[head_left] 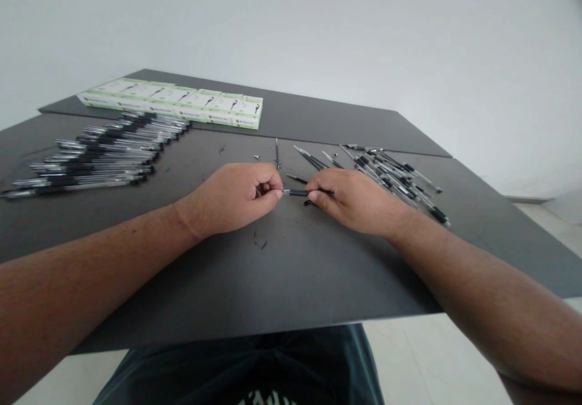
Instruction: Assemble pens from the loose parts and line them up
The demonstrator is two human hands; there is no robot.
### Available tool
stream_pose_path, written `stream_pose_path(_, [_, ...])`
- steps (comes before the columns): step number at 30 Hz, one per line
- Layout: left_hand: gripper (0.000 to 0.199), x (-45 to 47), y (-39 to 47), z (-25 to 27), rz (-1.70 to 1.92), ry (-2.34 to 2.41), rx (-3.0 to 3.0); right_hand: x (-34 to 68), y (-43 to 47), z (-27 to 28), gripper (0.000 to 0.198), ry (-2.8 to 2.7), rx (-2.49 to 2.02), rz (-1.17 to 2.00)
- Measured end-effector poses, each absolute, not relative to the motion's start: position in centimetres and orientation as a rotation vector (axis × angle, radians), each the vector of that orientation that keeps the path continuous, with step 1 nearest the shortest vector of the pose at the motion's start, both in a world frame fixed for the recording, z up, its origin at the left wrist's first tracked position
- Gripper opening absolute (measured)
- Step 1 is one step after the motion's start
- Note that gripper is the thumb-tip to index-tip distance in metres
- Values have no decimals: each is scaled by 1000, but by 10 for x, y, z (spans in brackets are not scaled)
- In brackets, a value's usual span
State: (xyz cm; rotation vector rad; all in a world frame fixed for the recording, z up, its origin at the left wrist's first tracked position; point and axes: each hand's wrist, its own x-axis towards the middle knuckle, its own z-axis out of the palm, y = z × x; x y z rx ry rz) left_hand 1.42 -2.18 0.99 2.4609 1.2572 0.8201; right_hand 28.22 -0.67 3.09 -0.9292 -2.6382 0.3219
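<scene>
A pen (pixel 296 193) with a black grip lies level between my two hands, just above the grey table. My left hand (pixel 243 196) pinches its left end with thumb and forefinger. On the other end, my right hand (pixel 348 197) is closed, thumb and forefinger pressed together; the fingers hide that part of the pen. Just behind my right hand lie several dark ink refills (pixel 311 159). One thin refill (pixel 277 152) points away from me behind my left hand, and a small pen tip (pixel 257 156) rests near it.
A row of pens (pixel 109 150) with black grips is laid out at the left. Behind it stand white and green pen boxes (pixel 182 105). A loose heap of pens and pen parts (pixel 400 177) lies at the right. The grey table (pixel 273 284) has dark ink marks near the middle.
</scene>
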Motion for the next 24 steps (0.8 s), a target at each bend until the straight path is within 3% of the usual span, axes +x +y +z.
stream_pose_path(8, [21, 14, -23, 13, 733, 1295, 2488, 282, -7, 31, 5, -2577, -965, 325])
stream_pose_path(12, [22, 13, -22, 12, 739, 1277, 2501, 282, -7, 32, 17, -2628, -927, 335])
stream_pose_path(18, [21, 14, -22, 12, 721, 1285, 2507, 281, -8, 32, 8, -2587, -1001, 371])
stream_pose_path(22, [21, 13, -21, 10, 717, 1284, 2506, 281, -7, 32, 21, -2649, -940, 335])
stream_pose_path(24, [20, 13, -21, 10, 720, 1282, 2509, 280, -8, 32, 17, -2609, -1004, 386])
